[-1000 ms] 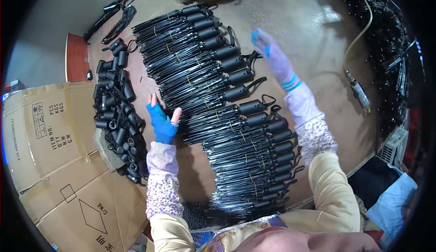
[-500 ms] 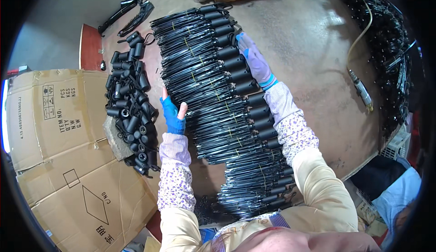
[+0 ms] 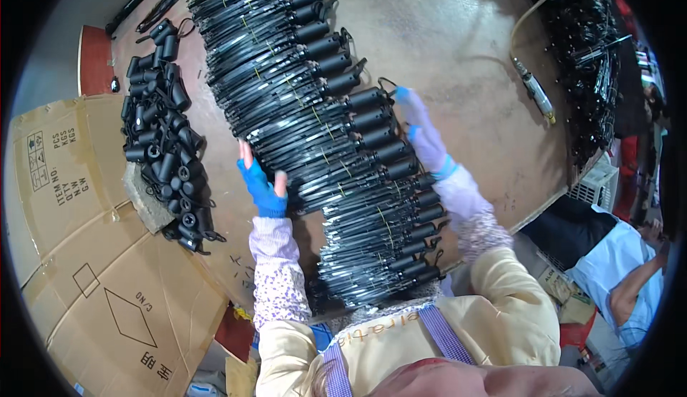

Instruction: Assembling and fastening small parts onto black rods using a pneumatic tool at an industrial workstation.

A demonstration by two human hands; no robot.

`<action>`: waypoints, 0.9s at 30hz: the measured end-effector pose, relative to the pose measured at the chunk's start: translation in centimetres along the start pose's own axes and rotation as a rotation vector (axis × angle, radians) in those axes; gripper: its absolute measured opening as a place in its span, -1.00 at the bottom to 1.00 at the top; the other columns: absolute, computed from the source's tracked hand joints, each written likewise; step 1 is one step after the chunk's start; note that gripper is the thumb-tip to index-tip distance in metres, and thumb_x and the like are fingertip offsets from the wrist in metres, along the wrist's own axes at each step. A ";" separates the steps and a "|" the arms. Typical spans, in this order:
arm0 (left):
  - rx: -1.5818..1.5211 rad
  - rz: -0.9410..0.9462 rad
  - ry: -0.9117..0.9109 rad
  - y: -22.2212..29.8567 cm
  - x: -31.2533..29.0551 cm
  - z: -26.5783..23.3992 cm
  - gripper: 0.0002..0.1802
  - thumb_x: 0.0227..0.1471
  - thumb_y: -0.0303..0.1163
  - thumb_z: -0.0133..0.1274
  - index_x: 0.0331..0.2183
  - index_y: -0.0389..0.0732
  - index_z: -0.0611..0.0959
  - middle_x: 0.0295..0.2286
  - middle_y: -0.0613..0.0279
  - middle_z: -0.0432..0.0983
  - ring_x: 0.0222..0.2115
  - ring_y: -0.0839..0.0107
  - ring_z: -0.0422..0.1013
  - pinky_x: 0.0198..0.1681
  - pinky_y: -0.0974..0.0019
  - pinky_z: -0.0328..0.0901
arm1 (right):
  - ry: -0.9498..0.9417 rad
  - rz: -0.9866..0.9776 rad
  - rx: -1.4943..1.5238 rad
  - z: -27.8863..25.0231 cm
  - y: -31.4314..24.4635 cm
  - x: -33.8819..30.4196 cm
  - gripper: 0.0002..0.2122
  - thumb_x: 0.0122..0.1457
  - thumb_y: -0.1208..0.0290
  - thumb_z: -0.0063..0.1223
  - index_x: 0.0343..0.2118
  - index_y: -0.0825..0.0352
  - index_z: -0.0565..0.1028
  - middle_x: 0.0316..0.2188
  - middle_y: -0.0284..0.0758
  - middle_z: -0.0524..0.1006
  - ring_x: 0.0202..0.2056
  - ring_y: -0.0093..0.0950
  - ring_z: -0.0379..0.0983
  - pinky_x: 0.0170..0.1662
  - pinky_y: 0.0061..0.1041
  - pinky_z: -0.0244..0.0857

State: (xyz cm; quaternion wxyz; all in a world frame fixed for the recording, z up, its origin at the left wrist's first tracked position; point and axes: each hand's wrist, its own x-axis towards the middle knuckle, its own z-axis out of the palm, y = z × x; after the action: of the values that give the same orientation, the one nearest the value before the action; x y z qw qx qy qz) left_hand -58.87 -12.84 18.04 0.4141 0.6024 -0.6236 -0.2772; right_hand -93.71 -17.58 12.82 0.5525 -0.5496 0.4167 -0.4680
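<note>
A long row of folded umbrella frames (image 3: 275, 104) with black cylindrical handles (image 3: 372, 119) lies on the table, shafts to the left and handles to the right. Yellow ties cross the shafts. My left hand (image 3: 262, 184), in a blue glove with bare fingertips, is held open at the shafts' left ends, thumb apart. My right hand (image 3: 424, 136), in a purple glove with blue fingertips, is slightly blurred. Its fingers stretch out beside the handle ends near the middle of the row. Neither hand grips anything.
Loose black handles (image 3: 172, 139) are heaped at the left beside a cardboard box (image 3: 79, 232). An air-driven screwdriver (image 3: 537, 95) with a hose lies at the right, before a pile of black parts (image 3: 590, 75). Another person's arm (image 3: 637, 286) shows at the lower right.
The view has shifted, so the table's things sit farther left and higher. My right hand has moved nearer to me along the handles; my left hand has come slightly nearer too.
</note>
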 end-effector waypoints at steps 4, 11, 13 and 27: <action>0.040 0.018 -0.007 -0.7 1.4 -0.2 -0.16 0.05 -0.26 0.02 0.26 -0.35 0.07 0.22 -0.11 0.03 0.23 0.02 -0.01 0.29 0.09 -0.12 | 0.003 -0.108 -0.145 3.4 -1.4 2.8 -0.46 0.22 0.47 -0.25 0.28 0.45 0.06 0.29 -0.14 0.11 0.30 -0.30 0.01 0.34 -0.39 -0.19; 0.007 -0.131 -0.022 -1.0 -2.4 -3.2 -0.22 0.08 -0.33 -0.03 0.26 -0.35 0.08 0.21 -0.10 0.06 0.21 0.03 0.06 0.28 0.13 -0.07 | 0.091 0.021 0.548 -0.8 -1.4 0.5 -0.43 0.25 0.34 -0.21 0.30 0.40 0.04 0.30 -0.13 0.08 0.31 -0.26 -0.02 0.33 -0.28 -0.16; -0.093 -0.226 0.042 0.1 -4.6 -3.9 -0.23 0.08 -0.35 -0.04 0.25 -0.35 0.09 0.21 -0.10 0.07 0.20 0.05 0.08 0.27 0.15 -0.05 | -0.035 0.089 0.348 -3.3 -1.9 -2.7 -0.42 0.25 0.31 -0.19 0.29 0.43 0.03 0.30 -0.11 0.07 0.31 -0.23 -0.03 0.34 -0.26 -0.18; -0.127 -0.300 0.077 8.9 -16.9 2.1 -0.08 0.01 -0.09 0.05 0.25 -0.36 0.10 0.22 -0.11 0.04 0.21 0.05 0.06 0.27 0.12 -0.07 | -0.077 0.002 0.007 2.1 -3.5 -5.0 -0.42 0.23 0.33 -0.15 0.27 0.47 0.06 0.29 -0.12 0.10 0.31 -0.23 0.00 0.35 -0.31 -0.21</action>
State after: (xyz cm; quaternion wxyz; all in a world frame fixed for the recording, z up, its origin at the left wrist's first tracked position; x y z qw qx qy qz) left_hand -66.46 4.46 21.42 0.4289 0.6715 -0.4917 -0.3513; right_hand -92.92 -12.10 16.20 0.5703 -0.5651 0.3940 -0.4474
